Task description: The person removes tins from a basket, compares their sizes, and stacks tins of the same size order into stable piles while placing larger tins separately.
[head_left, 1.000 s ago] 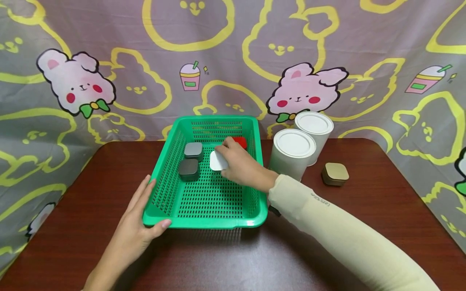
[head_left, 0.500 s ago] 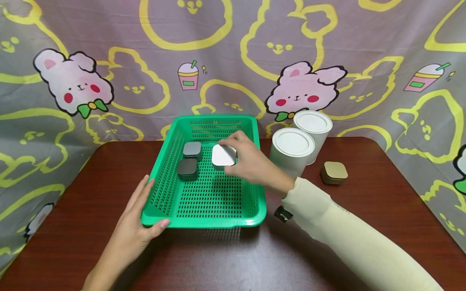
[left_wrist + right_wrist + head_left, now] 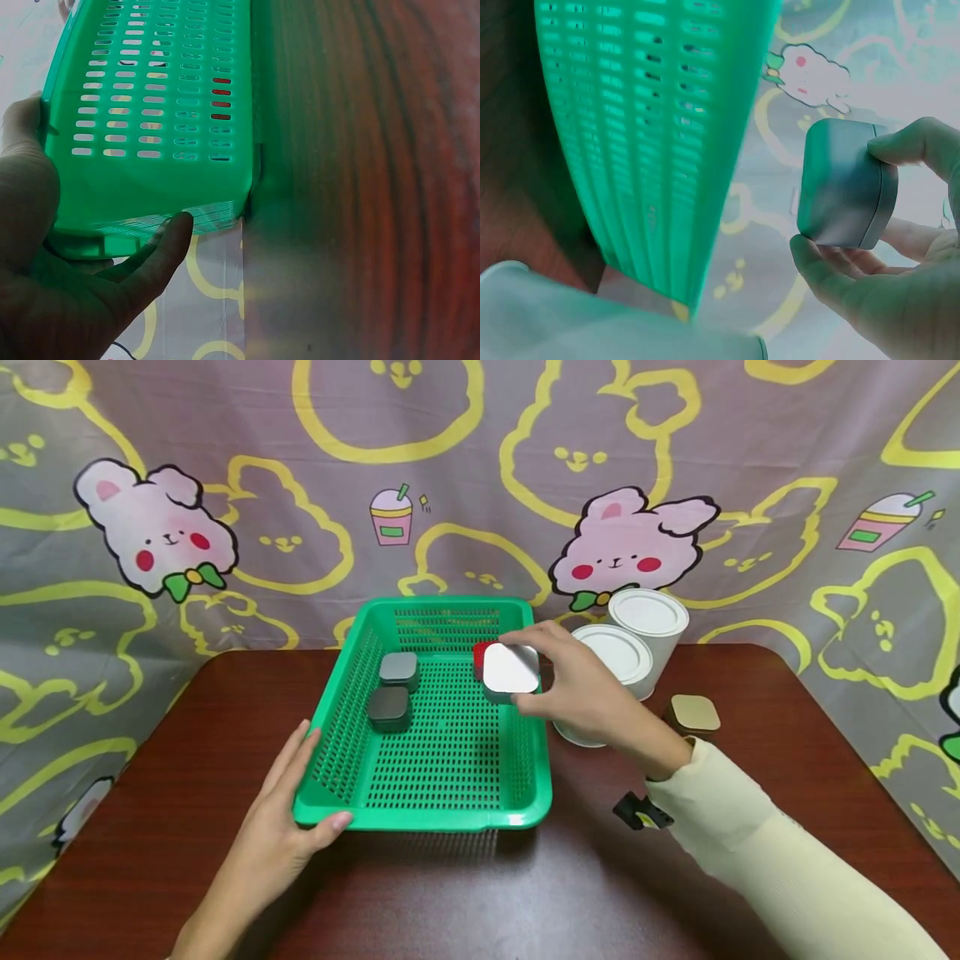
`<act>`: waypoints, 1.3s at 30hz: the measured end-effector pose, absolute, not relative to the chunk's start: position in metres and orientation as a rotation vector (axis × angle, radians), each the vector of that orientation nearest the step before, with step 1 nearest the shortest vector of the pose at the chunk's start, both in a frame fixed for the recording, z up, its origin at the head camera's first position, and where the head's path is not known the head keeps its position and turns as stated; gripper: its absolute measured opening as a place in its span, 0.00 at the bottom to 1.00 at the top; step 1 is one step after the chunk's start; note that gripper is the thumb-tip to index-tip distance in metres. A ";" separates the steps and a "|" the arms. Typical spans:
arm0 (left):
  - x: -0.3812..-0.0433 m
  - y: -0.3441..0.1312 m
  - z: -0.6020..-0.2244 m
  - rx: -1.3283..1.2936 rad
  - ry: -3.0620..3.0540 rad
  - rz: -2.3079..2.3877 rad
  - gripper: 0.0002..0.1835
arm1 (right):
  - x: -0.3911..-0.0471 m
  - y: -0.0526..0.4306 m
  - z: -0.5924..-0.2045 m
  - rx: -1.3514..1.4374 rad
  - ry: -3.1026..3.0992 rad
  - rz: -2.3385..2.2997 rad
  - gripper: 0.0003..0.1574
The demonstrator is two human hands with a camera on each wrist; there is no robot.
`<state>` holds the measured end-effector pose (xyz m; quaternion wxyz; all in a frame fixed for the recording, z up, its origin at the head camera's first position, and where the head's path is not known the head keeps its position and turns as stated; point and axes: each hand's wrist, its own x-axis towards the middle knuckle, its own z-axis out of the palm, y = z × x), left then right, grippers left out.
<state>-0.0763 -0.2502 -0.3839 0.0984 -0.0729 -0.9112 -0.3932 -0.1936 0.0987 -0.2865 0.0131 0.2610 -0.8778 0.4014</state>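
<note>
My right hand (image 3: 581, 685) pinches a small silver tin box (image 3: 511, 670) between thumb and fingers, raised over the right side of a green plastic basket (image 3: 420, 819). The right wrist view shows the tin (image 3: 844, 184) held by its edges, above the basket's rim. My left hand (image 3: 281, 827) rests at the basket's front left corner, thumb on the front rim and straight fingers along the left side. Inside the basket, a grey tin (image 3: 399, 668) and a dark tin (image 3: 389, 707) sit at the left. A red tin (image 3: 480, 657) is mostly hidden behind the silver one.
Two white cylindrical cans (image 3: 660, 618) stand right of the basket, the nearer partly behind my right hand. Further right, a gold tin (image 3: 694, 713) lies on the brown table (image 3: 465, 893). A patterned cloth (image 3: 465, 485) hangs close behind the table.
My right hand has lifted the silver tin from among the others in the basket and carried it rightward toward the right rim. The left hand and basket have stayed put.
</note>
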 end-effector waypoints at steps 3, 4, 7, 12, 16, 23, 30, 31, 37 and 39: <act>-0.077 -0.250 -0.384 -0.217 -2.698 -1.167 0.58 | -0.190 0.115 -0.284 0.793 -2.733 1.251 0.37; -0.077 -0.250 -0.384 -0.219 -2.697 -1.167 0.58 | -0.188 0.121 -0.283 0.789 -2.729 1.258 0.37; -0.077 -0.250 -0.385 -0.218 -2.697 -1.156 0.58 | -0.182 0.138 -0.280 0.775 -2.714 1.298 0.35; -0.077 -0.250 -0.384 -0.211 -2.696 -1.137 0.58 | -0.173 0.165 -0.276 0.719 -2.726 1.349 0.34; -0.077 -0.250 -0.384 -0.211 -2.697 -1.144 0.58 | -0.170 0.188 -0.278 0.687 -2.725 1.347 0.35; -0.078 -0.250 -0.384 -0.207 -2.700 -1.144 0.58 | -0.168 0.225 -0.284 0.522 -2.774 1.374 0.37; -0.078 -0.250 -0.383 -0.207 -2.703 -1.148 0.58 | -0.176 0.260 -0.298 0.450 -2.731 1.515 0.37; -0.078 -0.250 -0.383 -0.206 -2.703 -1.150 0.58 | -0.178 0.266 -0.301 0.437 -2.731 1.527 0.36; -0.077 -0.250 -0.384 -0.210 -2.702 -1.149 0.58 | -0.190 0.297 -0.318 0.457 -2.716 1.581 0.37; -0.078 -0.250 -0.384 -0.212 -2.703 -1.145 0.58 | -0.194 0.302 -0.323 0.458 -2.704 1.610 0.37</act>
